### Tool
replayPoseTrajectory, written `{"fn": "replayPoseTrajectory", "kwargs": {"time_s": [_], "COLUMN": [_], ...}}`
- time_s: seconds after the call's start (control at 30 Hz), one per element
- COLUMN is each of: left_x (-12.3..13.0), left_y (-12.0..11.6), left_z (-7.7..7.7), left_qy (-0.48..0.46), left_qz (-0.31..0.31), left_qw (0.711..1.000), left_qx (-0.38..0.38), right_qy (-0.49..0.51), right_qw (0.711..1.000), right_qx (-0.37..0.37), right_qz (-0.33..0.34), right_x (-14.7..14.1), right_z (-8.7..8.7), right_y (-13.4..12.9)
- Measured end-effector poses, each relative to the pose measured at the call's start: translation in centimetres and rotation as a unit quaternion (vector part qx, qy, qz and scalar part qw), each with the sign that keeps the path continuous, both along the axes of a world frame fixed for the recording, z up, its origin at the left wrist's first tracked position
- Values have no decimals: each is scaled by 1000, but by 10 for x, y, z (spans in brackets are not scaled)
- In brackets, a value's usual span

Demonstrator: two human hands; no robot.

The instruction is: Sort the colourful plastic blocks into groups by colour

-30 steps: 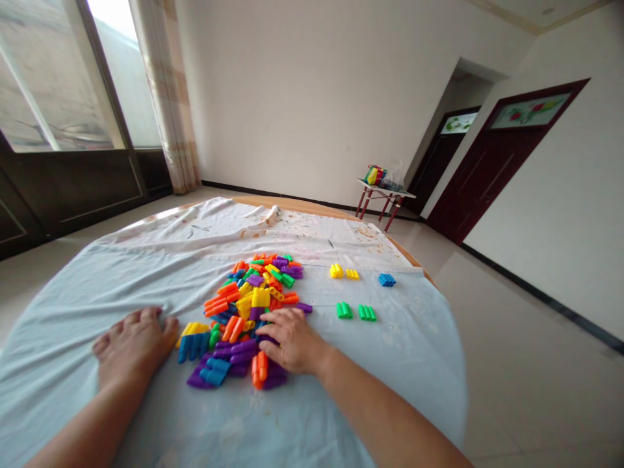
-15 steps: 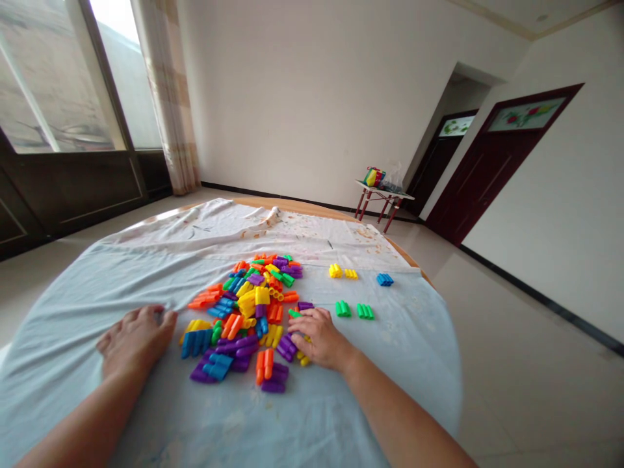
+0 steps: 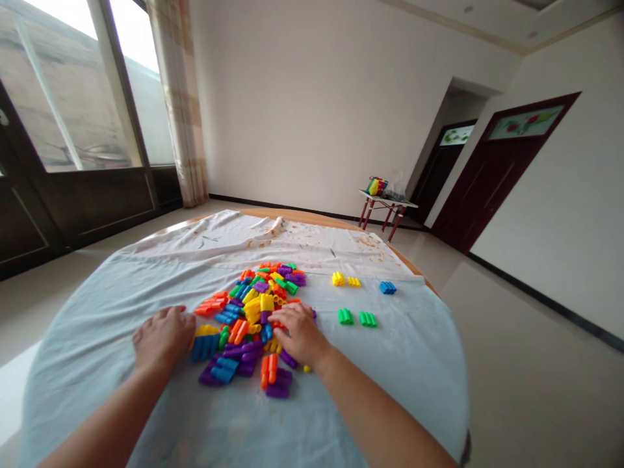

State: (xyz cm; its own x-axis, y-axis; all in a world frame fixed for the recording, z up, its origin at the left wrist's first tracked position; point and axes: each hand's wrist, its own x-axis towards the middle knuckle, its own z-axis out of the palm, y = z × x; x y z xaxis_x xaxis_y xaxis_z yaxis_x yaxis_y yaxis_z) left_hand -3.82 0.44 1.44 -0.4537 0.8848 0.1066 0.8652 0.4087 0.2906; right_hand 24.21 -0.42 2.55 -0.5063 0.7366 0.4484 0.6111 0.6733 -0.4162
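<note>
Nearest me, at lower centre of the frame, an orange piece [image 3: 268,372] lies against a purple piece [image 3: 279,390], with open cloth [image 3: 312,435] below. My left hand [image 3: 164,338] rests left of centre, fingers loosely spread, thumb just beside a blue piece [image 3: 205,349]. My right hand [image 3: 298,335] curls its fingers over the heap of plastic pieces [image 3: 252,310] mid-frame; I cannot tell whether they pinch one. I judge it early: most pieces lie jumbled, and only a few stand apart by colour, two green pieces [image 3: 346,316] right of centre, then some yellow pieces [image 3: 338,279] and a blue clump [image 3: 387,287] higher up. There is room around these, though the desk [image 3: 429,370] curves away at right; its wooden rim [image 3: 292,215] shows beyond, at upper middle
</note>
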Motion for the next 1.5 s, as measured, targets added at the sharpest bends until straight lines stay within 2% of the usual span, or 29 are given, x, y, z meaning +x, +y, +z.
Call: {"fn": "replayPoseTrajectory", "kwargs": {"time_s": [0.1,0.2,0.33,0.43,0.6,0.83,1.03,1.27,1.4,1.5], "left_x": [7,9,9,9,7,6,8,11,11,11], "left_y": [-4,-6,-7,-6,-3,-3,-4,-5,-6,-6], "left_z": [-7,-10,-8,-7,-7,-8,-6,-4,-5,-5], "left_qy": [0,2,-4,-11,-17,-13,-14,-10,-8,-7], "left_qz": [-15,-12,-10,-8,-8,-12,-9,-8,-5,-7], "left_qw": [1000,1000,1000,1000,1000,1000,1000,1000,1000,1000], "left_qx": [17,26,28,22,1,-7,-7,-15,-17,-17], "right_qy": [-7,-60,-126,-130,-89,-18,7,53,-8,-82], "right_qw": [1000,997,990,990,995,1000,1000,998,998,996], "right_qx": [23,27,27,44,39,20,0,-9,-25,-33], "right_qz": [9,33,49,15,-20,-12,27,36,63,29], "right_x": [-21,-42,-51,-38,1,40,49,46,39,37], "right_z": [4,8,9,9,3,-11,-14,-7,-2,-1], "right_y": [15,27,34,32,23,12,4,-9,-19,-24]}}
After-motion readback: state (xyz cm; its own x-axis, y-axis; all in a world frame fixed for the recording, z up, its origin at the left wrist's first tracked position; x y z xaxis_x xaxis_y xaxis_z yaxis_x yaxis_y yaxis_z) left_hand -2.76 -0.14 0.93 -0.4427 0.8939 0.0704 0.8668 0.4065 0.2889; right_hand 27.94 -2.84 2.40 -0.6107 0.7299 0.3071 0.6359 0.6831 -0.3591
